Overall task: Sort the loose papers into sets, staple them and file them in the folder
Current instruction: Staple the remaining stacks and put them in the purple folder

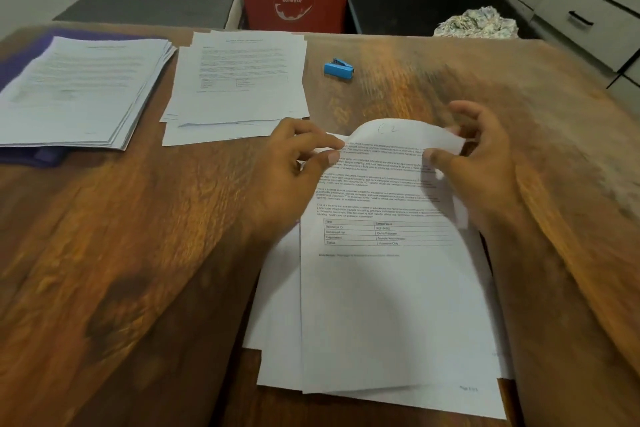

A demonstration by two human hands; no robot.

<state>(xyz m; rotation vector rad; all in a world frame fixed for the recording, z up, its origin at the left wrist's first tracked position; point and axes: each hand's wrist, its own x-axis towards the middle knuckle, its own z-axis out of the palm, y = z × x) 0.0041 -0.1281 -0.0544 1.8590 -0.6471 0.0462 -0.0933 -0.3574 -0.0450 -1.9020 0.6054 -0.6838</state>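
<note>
Both hands work at the far edge of the top sheet of the near pile, which lies on the table right in front of the person. The left hand pinches the sheet's far left corner between thumb and forefinger. The right hand holds the far right corner with the thumb on the printed face and the fingers behind, though blur softens that side. The edge is bent back toward the person, so a handwritten mark shows on its back. The step looks like checking that mark to decide which set the sheet joins. Two other piles lie farther off: the middle pile and, to its left, the left pile, which rests on the purple folder. The blue stapler sits apart, to the right of the middle pile. The main risk is creasing the sheet if the bend is pressed flat. A second sheet could also cling and lift with it, putting a page in the wrong set. The near pile is already fanned and overhangs the table's near edge, so a sideways tug could slide sheets off. Both far piles are loosely squared too, so a careless drop there could mix them.
</note>
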